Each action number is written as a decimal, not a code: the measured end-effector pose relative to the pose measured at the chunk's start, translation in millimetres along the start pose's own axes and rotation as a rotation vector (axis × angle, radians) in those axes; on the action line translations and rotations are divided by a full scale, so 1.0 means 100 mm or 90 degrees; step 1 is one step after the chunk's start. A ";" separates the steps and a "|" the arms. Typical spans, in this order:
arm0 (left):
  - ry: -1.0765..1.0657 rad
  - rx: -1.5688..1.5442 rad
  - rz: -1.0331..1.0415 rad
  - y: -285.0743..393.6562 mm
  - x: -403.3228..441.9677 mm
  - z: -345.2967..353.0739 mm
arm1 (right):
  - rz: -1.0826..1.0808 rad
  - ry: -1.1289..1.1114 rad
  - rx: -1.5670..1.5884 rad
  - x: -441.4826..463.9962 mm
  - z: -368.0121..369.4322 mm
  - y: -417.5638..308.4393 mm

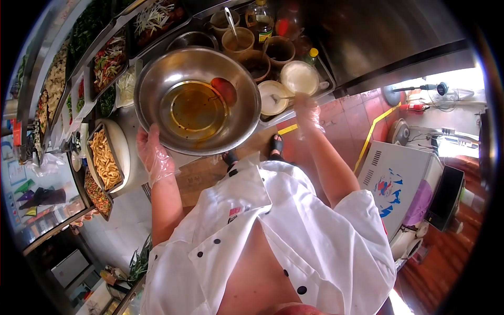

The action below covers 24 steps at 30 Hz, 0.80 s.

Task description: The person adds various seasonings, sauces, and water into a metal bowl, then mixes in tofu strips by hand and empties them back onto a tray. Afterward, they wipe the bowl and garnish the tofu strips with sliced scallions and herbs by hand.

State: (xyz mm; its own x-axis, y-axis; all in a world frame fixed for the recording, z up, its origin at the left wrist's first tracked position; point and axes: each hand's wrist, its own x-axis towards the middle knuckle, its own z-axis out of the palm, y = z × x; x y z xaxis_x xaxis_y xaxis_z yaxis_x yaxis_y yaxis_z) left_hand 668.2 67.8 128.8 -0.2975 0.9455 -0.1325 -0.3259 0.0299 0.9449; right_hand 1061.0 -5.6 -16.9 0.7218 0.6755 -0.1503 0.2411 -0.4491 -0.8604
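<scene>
My left hand (pixel 153 153), in a clear plastic glove, grips the near left rim of a large steel bowl (pixel 244 113). Dark yellow liquid (pixel 197 111) with specks lies in the bowl's bottom, and a red patch shows on its inner wall. My right hand (pixel 308 112), also gloved and slightly blurred, is closed around the handle of a spoon (pixel 286 97). The spoon reaches over a tub of white seasoning (pixel 272 105). Just behind my right fingers is a second tub of white powder (pixel 299 77).
Behind the bowl stand brown sauce tubs (pixel 254 64) and an oil bottle (pixel 261 23). Trays of cut vegetables (pixel 109 63) line the left, with a tray of pale strips (pixel 104 160) nearer. A white cabinet (pixel 399 181) stands at right on the tiled floor.
</scene>
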 end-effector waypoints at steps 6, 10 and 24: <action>0.026 0.004 -0.016 0.00 0.00 0.01 | 0.113 0.004 0.289 0.15 -0.25 -0.04; 0.037 0.012 0.004 0.00 -0.01 0.04 | 0.119 -0.012 0.312 -0.09 -0.30 -0.55; -0.036 0.011 0.000 0.04 0.01 0.06 | -0.136 0.050 0.295 0.47 -0.54 0.00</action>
State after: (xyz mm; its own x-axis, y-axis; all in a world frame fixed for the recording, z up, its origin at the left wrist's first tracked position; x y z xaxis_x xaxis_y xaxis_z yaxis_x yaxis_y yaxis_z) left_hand 672.2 70.4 133.9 -0.2464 0.9622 -0.1161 -0.3109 0.0350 0.9498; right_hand 1129.6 -5.7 2.5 0.7392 0.6694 0.0742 0.0887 0.0124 -0.9960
